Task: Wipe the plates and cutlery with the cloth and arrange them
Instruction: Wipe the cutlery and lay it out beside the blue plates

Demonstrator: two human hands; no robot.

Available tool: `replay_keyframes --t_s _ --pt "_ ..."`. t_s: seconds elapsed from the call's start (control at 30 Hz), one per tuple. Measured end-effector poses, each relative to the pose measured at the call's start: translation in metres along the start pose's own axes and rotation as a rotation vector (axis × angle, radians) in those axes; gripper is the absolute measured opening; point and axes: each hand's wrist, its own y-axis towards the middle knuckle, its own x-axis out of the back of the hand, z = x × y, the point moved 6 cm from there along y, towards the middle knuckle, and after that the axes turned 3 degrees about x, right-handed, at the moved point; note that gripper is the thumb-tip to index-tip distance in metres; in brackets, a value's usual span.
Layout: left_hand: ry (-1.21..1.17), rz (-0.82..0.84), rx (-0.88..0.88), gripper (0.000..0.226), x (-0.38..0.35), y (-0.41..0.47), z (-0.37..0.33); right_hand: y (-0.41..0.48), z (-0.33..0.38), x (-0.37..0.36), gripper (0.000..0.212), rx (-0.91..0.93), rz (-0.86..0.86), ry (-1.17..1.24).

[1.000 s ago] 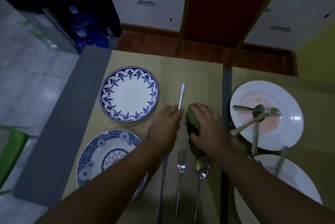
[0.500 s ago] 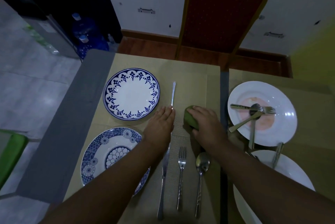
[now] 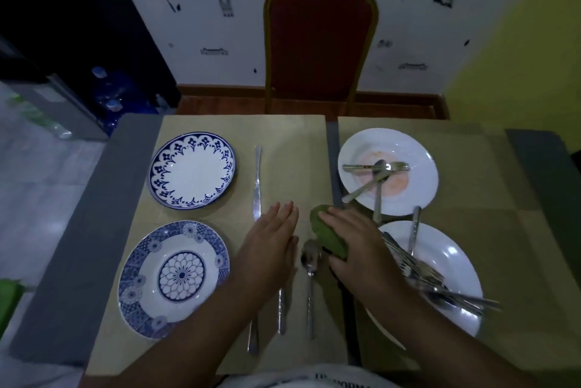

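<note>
Left hand (image 3: 270, 246) flat, palm down, fingers straight and close together, on the tan placemat (image 3: 292, 142). Right hand (image 3: 355, 249) just beside it at 3 o'clock, fingers curled round the bunched green cloth (image 3: 327, 235). Laid cutlery runs toward 6 o'clock from the hands: near knife (image 3: 253, 340), fork handle (image 3: 281, 315) with its head hidden under the left palm, and spoon (image 3: 309, 265) with its bowl touching the cloth's near end. At 9 o'clock, the patterned blue plate (image 3: 174, 277) looks clean. At 3 o'clock, the near white plate (image 3: 456, 249) carries a loose heap of cutlery (image 3: 440, 290), not yet wiped by my reading. Farther out at 11 o'clock are the blue-rimmed plate (image 3: 191, 173) and a second knife (image 3: 257, 183) beside it, a place setting only begun. At 1 o'clock, the far white plate (image 3: 418, 161) shows a pinkish smear under crossed utensils (image 3: 377, 170). I judge we are between pieces: one setting is laid and the dirty stack is waiting. The next move calls for the free left hand to draw one piece from the heap so the cloth can run along it. A red chair (image 3: 319, 41) stands at 12 o'clock.
</note>
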Motion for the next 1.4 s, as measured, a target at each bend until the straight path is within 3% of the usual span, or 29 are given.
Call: replay_keyframes --t_s 0.17,0.4,0.6,0.87,1.1,1.27,1.4 --pt "-0.057 0.071 -0.075 0.051 -0.027 -0.01 -0.06 -0.061 -0.043 0.034 0.079 -0.127 -0.04 0.008" --pt "-0.028 0.214 -0.189 0.036 -0.076 -0.005 -0.127 -0.134 -0.105 0.066 0.073 -0.296 -0.075 -0.005" --pt "0.11 0.204 -0.241 0.024 -0.1 0.04 -0.173 -0.168 -0.132 0.084 0.076 -0.356 -0.122 -0.016" --pt "0.359 0.281 -0.276 0.02 -0.125 0.07 -0.175 -0.187 -0.149 0.093 0.08 -0.404 -0.164 0.02" --pt "0.352 0.291 -0.332 0.012 -0.121 0.076 -0.176 -0.189 -0.15 0.097 0.081 -0.438 -0.197 0.065" --pt "0.286 0.355 -0.267 0.011 -0.115 0.079 -0.176 -0.185 -0.146 0.097 0.081 -0.44 -0.202 0.074" --pt "0.005 0.488 -0.033 0.023 -0.107 0.072 -0.162 -0.18 -0.138 0.096 0.081 -0.42 -0.223 0.077"
